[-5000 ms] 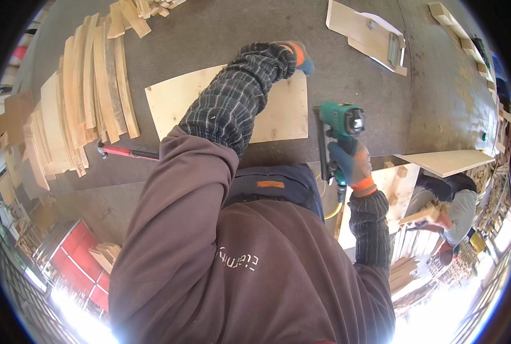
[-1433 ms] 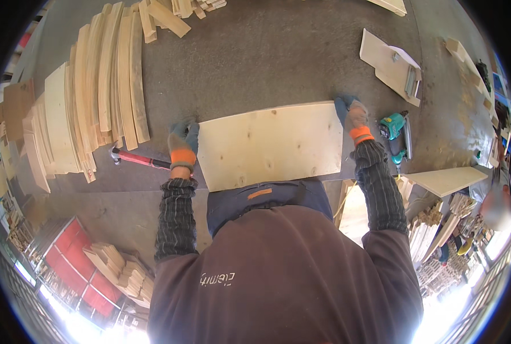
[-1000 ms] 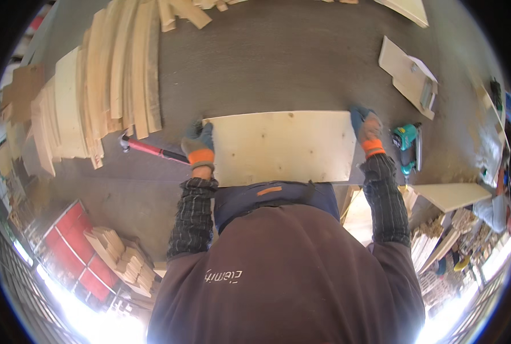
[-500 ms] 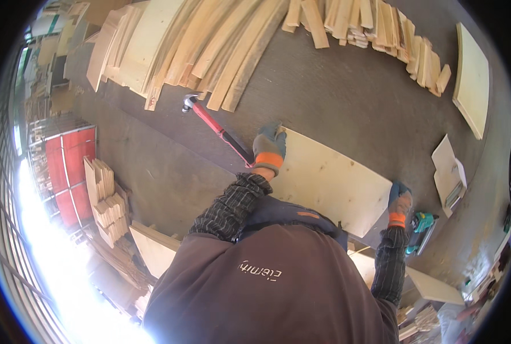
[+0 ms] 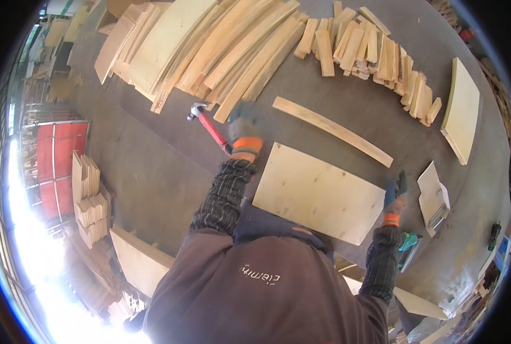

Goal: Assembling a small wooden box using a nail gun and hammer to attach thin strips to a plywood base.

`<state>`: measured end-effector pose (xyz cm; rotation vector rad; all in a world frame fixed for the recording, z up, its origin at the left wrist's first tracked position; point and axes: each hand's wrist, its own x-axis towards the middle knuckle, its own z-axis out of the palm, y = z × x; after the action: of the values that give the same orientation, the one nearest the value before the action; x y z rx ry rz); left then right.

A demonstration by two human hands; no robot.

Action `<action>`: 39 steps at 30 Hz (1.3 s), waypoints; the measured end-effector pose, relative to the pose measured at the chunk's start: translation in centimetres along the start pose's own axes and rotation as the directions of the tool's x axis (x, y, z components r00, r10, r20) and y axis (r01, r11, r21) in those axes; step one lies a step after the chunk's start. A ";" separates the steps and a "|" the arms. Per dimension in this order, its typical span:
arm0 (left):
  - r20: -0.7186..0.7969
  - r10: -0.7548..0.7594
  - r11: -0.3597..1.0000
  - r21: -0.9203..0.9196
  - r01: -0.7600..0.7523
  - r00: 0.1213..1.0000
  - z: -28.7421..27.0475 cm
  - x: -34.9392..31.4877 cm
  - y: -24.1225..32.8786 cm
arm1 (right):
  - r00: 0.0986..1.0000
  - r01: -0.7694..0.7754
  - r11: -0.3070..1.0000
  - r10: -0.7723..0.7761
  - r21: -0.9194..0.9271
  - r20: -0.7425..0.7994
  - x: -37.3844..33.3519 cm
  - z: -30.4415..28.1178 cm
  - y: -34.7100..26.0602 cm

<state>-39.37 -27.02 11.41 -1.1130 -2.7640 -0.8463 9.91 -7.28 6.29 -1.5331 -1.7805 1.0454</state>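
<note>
- Plywood panel: pale rectangular sheet, lying flat on the grey bench, directly in front of the person's torso. Faint grain, a few small knots, edges clean and square; nothing fastened to it that I can see.
- Progress, as a judgement: panel is placed and being held or squared up; no strip lies on it yet and no fixing is visible, so the joining work looks to be ahead.
- Left hand, gloved grey with orange cuff, sits just beyond the panel's far left corner, near the hammer. Fingers point away from the camera; cannot tell whether they grip the red handle or rest beside it.
- Right hand, same glove type, is at the panel's right edge, fingers raised and loosely spread, touching or just off the edge; no firm grip evident.
- Long wood strip lies on the bench just beyond the panel, apart from it.
- Green power tool rests by the right forearm, partly hidden.
- Stacks of curved slats and short blocks line the far side.
</note>
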 end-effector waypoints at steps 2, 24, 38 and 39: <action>-0.105 -0.060 0.979 0.190 0.079 0.993 -0.2 -0.2 -3.0 | 0.999 -0.019 0.991 0.025 -0.136 0.043 -1.0 0.0 -0.6; 0.305 -0.042 0.885 -0.430 0.177 0.951 -3.9 -6.7 -3.8 | 0.987 0.095 0.888 -0.025 -0.450 0.158 -8.1 -2.7 -0.9; 0.682 0.571 0.805 -0.356 -0.474 0.457 2.5 4.3 4.0 | 0.970 -0.241 0.955 0.229 -0.176 -0.086 -8.4 -3.0 4.1; 0.753 0.513 0.807 -0.261 -0.529 0.412 2.1 4.7 5.0 | 0.966 -0.254 0.951 0.240 -0.175 -0.095 -8.5 -3.0 3.8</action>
<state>-39.26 -20.05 13.07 -2.7283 -2.5356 -0.2148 15.96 -14.85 5.34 -1.9244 -1.7070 0.9434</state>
